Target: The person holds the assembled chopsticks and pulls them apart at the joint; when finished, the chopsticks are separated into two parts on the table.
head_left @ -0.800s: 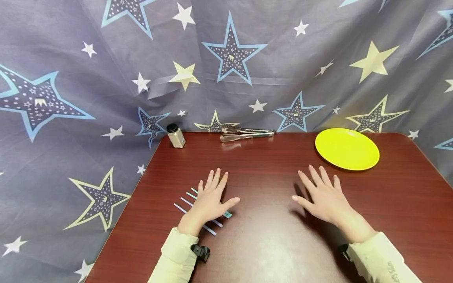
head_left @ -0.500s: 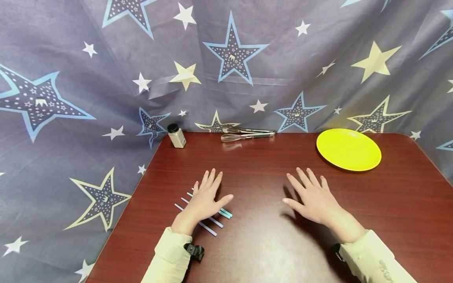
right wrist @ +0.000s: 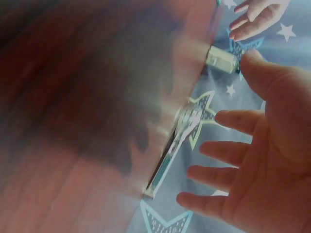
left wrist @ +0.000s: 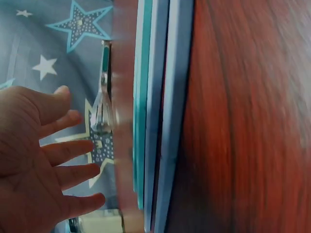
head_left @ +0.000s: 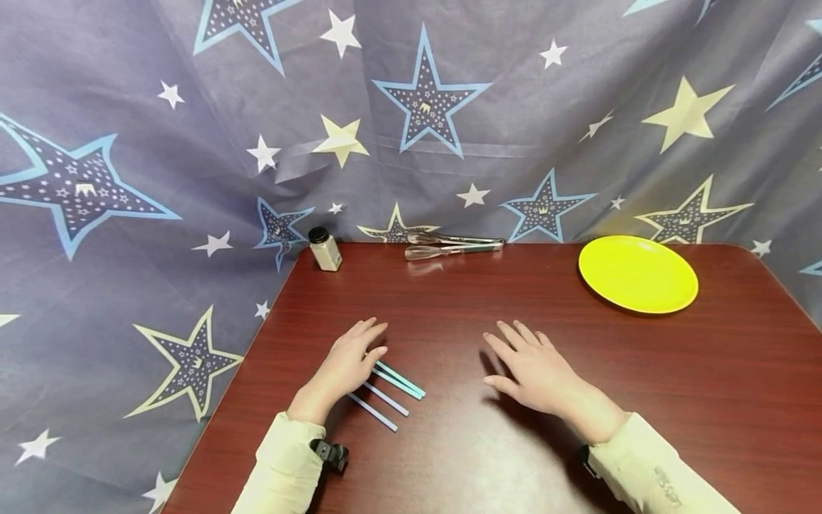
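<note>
Over the left part of the table, my left hand hovers above several thin, straight sticks, pale blue and teal, lying side by side. It hides their far ends. In the left wrist view the palm and loosely spread fingers of that hand hold nothing, and the blue stick runs beside them, apart. My right hand hangs over the middle of the table, its shadow beneath. The right wrist view shows that hand with its fingers spread and nothing in them.
Along the back edge of the brown table stand a white shaker jar with a black lid, metal tongs lying flat, and a yellow plate at right. A grey star-patterned cloth hangs close behind.
Both hands have moved to the left, the left hand also a little nearer the person, with its fingers now turned more over the sticks. The sticks, jar, tongs and plate have stayed put.
</note>
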The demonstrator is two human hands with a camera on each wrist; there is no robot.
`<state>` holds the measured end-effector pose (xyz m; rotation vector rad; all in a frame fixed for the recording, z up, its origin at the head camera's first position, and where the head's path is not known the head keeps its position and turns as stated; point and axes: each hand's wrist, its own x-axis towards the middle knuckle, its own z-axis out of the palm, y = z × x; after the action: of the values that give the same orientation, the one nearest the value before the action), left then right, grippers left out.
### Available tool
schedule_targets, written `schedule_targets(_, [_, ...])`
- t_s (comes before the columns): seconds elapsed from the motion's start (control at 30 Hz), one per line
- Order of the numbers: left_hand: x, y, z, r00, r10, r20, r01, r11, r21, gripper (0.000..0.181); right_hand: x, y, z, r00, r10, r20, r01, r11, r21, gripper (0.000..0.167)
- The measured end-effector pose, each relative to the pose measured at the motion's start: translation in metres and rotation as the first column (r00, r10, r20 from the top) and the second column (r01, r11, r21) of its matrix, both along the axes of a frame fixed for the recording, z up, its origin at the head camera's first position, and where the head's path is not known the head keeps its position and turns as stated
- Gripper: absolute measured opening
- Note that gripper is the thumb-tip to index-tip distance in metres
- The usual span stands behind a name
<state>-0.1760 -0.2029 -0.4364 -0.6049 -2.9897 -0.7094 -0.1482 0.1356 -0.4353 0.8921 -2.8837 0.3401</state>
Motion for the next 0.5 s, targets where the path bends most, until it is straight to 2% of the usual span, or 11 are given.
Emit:
schedule_targets(0.3, [-0.003, -0.015, -0.002, 0.997, -0.002, -0.082, -0.006, 0.995, -0.097, 0.032, 0.000, -0.027, -0.002, 0.994, 0.113, -0.003, -0.113, 0.993, -0.038, 0.062])
schedule_targets(0.5, [-0.004, -0.022, -0.006, 0.994, -0.009, -0.113, -0.008, 0.989, -0.146, 0.019, 0.001, -0.047, -0.001, 0.984, 0.179, 0.009, -0.178, 0.983, -0.049, 0.052])
